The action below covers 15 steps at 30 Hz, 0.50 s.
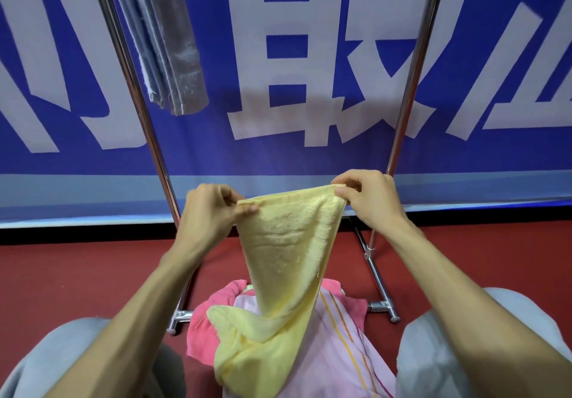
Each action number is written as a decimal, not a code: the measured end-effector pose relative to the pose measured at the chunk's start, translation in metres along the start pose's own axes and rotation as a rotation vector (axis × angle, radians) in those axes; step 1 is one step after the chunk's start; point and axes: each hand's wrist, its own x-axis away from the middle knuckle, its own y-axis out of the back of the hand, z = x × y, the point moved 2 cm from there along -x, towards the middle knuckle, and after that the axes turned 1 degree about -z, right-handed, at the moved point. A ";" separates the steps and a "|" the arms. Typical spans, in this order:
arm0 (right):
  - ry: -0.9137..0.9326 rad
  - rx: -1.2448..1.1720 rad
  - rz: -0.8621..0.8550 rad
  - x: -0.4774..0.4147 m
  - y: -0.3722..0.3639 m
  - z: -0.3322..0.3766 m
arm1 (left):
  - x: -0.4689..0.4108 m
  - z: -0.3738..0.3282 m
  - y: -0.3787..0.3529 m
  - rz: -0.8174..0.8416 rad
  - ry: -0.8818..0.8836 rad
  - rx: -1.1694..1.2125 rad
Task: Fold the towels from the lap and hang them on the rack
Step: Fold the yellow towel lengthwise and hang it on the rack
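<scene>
At the upper left of the frame a folded grey towel (167, 42) hangs on the tall shiny metal rack (156, 156), close to its left pole. Below it, near the middle, the left hand (207, 212) pinches one top corner of a soft yellow fluffy towel (288, 243) between thumb and fingers. The top edge of the yellow towel runs straight across to the right hand (371, 199), which pinches the other top corner the same way. So both hands grip the towel, and it sits right between them. From that edge the towel hangs down, long and narrow, toward the bottom of the frame. Its low end is bunched on the lap, on top of a bright pink towel (201, 335) and a pale pink striped towel (334, 351). The towel's long way points down, away from the hands, so I think the low end has to come up to meet the top edge to make a fold. The rack's top bar is out of the frame, above the hands. Both hands look about as near to the rack as each other. The room beside the grey towel lies to the right, between the two poles.
</scene>
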 end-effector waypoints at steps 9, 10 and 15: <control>0.060 0.005 0.032 0.010 -0.009 0.010 | 0.001 0.007 0.011 -0.065 -0.014 0.136; 0.064 -0.038 0.015 0.011 -0.009 0.015 | -0.001 0.007 0.013 -0.073 0.009 0.152; 0.064 -0.366 -0.145 -0.001 -0.003 0.050 | -0.023 -0.015 0.036 -0.081 0.008 0.270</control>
